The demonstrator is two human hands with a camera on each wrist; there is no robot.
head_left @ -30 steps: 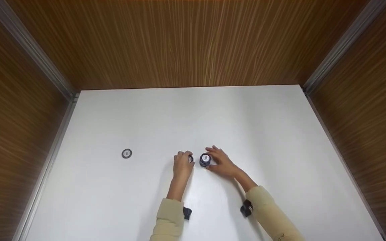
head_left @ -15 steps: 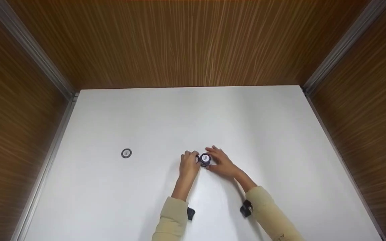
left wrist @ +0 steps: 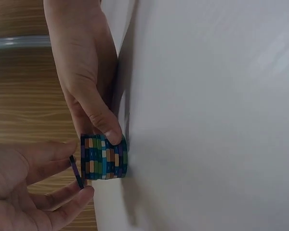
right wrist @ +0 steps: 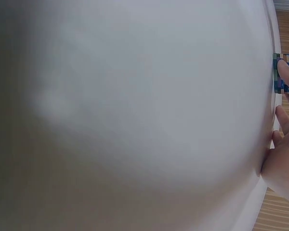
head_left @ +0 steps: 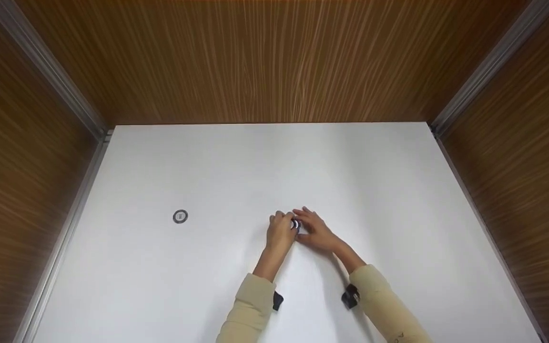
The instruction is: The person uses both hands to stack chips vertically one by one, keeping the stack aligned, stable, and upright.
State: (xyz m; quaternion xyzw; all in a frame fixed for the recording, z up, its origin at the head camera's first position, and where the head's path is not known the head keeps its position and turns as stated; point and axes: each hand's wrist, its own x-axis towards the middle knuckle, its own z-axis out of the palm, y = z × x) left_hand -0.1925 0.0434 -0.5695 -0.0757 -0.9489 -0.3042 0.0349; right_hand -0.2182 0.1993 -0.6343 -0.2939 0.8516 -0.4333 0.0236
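Observation:
My left hand [head_left: 280, 232] pinches a single poker chip [left wrist: 76, 172] between thumb and fingertips. In the left wrist view, that chip is tilted at the top end of a stack of poker chips [left wrist: 105, 158] with dark, multicoloured edges. I cannot tell whether chip and stack touch. My right hand [head_left: 317, 232] holds the upright stack on the table, its thumb pressed to one side and other fingers around the far side. In the head view the left hand largely covers the stack. The right wrist view catches the stack [right wrist: 285, 86] and right hand only at its edge.
A lone poker chip [head_left: 180, 216] lies flat on the white table [head_left: 141, 276], well to the left of both hands. Wood-grain panels [head_left: 274, 62] stand behind and at both sides. Dark wrist devices [head_left: 350, 296] hang by the sleeves.
My left hand has moved right with its chip, from beside the stack to over it. The right hand stays at the stack, and the lone chip has not moved.

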